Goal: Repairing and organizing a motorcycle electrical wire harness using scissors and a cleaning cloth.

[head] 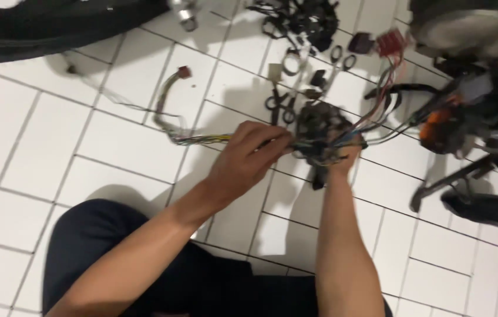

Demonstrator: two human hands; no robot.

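Left hand [249, 154] pinches wire bundle [202, 140] just left of connector clump [319, 130]; right hand [343, 155] clasps clump from below (fingers mostly hidden).

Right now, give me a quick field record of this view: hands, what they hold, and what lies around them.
left hand: grips the wire bundle where its coloured strands meet
right hand: under a dark connector cluster, holding it up
scissors: on the floor just beyond the hands
red connector: farther off, blurred
floor: white tiles
tyre: far left edge
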